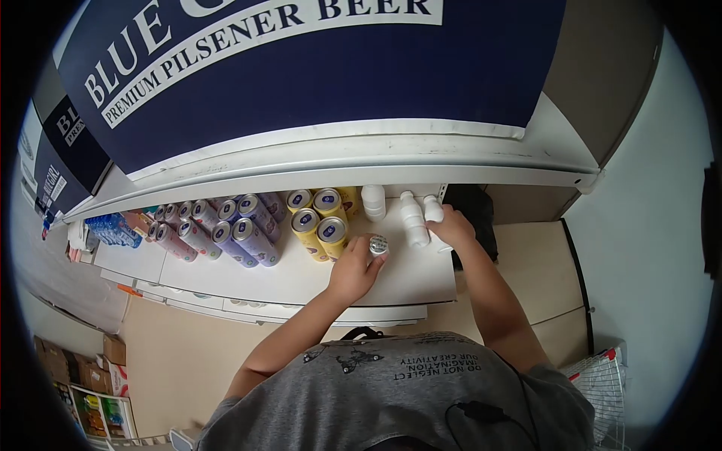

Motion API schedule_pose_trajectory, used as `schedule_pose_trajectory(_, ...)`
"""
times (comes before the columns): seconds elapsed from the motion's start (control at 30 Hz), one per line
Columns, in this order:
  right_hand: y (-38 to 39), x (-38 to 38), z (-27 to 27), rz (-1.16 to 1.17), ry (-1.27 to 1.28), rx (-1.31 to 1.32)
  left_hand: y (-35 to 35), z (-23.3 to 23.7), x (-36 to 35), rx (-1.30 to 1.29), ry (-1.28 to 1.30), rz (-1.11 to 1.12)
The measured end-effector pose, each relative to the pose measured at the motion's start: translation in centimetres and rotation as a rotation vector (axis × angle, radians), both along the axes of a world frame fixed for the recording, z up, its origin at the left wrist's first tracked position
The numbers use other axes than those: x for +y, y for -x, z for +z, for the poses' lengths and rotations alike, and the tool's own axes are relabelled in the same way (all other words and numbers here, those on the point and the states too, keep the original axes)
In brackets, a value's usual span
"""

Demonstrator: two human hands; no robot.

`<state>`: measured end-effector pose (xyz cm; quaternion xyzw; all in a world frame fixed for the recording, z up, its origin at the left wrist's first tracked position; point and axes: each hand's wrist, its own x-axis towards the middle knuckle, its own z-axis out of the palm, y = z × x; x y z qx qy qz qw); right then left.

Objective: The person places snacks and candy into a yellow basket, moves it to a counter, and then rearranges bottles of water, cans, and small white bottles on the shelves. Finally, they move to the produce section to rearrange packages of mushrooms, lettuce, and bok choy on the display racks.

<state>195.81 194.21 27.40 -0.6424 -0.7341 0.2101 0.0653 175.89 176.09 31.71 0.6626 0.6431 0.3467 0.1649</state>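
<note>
White shelf [214, 276] boards cross the space in front of the person, with one large dark-blue box [338, 83] on the upper board, lettered "PREMIUM PILSENER BEER". More blue packaging [71, 143] stands to its left. On the lower board, canned drinks form three colour groups. Two pink cans [177, 245] are plain at the front left, with more packed behind, too crowded to count surely. Next come the purple cans [257, 242]: four lids show clearly in two rows of two, and others stand further back. Beside them, four yellow cans [332, 239] form another two-by-two block, with at least one more partly visible behind.

Right of the yellow cans are three white bottles: one by itself towards the back [374, 203], a second [414, 218] nearer the shelf's right end, and a third white bottle [434, 210] just beside the second. The right hand [455, 228] has its fingers closed around this third one, covering its middle. The left hand [355, 269] grips one small container with a silvery top [378, 244], near the shelf's front edge and well apart from the right hand; its body is mostly hidden by the fingers. One wire basket [606, 391] stands at lower right.
</note>
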Motion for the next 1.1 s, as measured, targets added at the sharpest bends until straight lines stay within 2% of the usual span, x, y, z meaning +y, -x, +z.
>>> schedule_pose_trajectory(0.07, -0.2, 0.3, 0.1, 0.021, 0.049, 0.019, -0.3, -0.1, 1.4, -0.006, 0.071, 0.036)
schedule_pose_trajectory(0.17, -1.1, 0.2, 0.2, 0.053, 0.074, 0.104, -1.3, -0.4, 4.7, -0.070, 0.004, 0.097)
schedule_pose_trajectory(0.27, -2.2, -0.3, 0.5, -0.013, 0.095, 0.246, -1.9, -1.5, 7.7, -0.099, -0.014, 0.186)
schedule_pose_trajectory(0.33, -3.1, 0.0, -0.5, -0.009, 0.203, 0.523, -2.1, -2.2, 9.0, -0.107, -0.132, 0.214)
schedule_pose_trajectory(0.37, -3.4, 0.4, -0.9, -0.012, 0.198, 0.530, -2.1, -2.5, 9.6, -0.102, -0.136, 0.208)
schedule_pose_trajectory(0.43, -3.7, 0.2, 0.0, -0.091, 0.469, 0.884, -2.5, -2.2, 10.5, -0.103, -0.094, 0.262)
schedule_pose_trajectory(0.53, -3.8, 0.3, 0.8, -0.117, 0.497, 1.043, -4.1, -1.0, 11.5, -0.167, 0.017, 0.250)
schedule_pose_trajectory(0.67, -3.6, 0.8, 1.3, -0.088, 0.497, 1.061, -4.5, -1.7, 11.9, -0.130, -0.104, 0.245)
schedule_pose_trajectory(0.73, -3.6, 1.3, 1.0, -0.057, 0.516, 1.041, -4.4, -3.2, 10.8, -0.006, -0.350, 0.307)
schedule_pose_trajectory(0.77, -3.5, 1.5, 1.0, -0.050, 0.518, 1.043, -4.6, -4.1, 10.1, -0.001, -0.352, 0.312)
schedule_pose_trajectory(0.83, -3.1, 1.4, 1.2, -0.025, 0.564, 1.040, -4.7, -5.5, 9.0, -0.370, -0.014, 0.301)
schedule_pose_trajectory(0.87, -2.9, 1.4, 0.8, -0.022, 0.569, 1.043, -4.3, -6.0, 9.2, -0.365, -0.013, 0.305)
schedule_pose_trajectory(0.93, -2.5, 1.7, 0.4, 0.021, 0.627, 1.122, -3.7, -6.6, 9.8, -0.451, 0.257, 0.085)
schedule_pose_trajectory(1.03, -2.5, 1.1, 0.8, 0.061, 0.634, 1.171, -2.6, -8.1, 11.4, -0.372, 0.111, 0.092)
schedule_pose_trajectory(1.1, -2.5, 1.1, 0.6, 0.073, 0.654, 1.196, -2.5, -8.2, 11.9, -0.449, 0.179, 0.098)
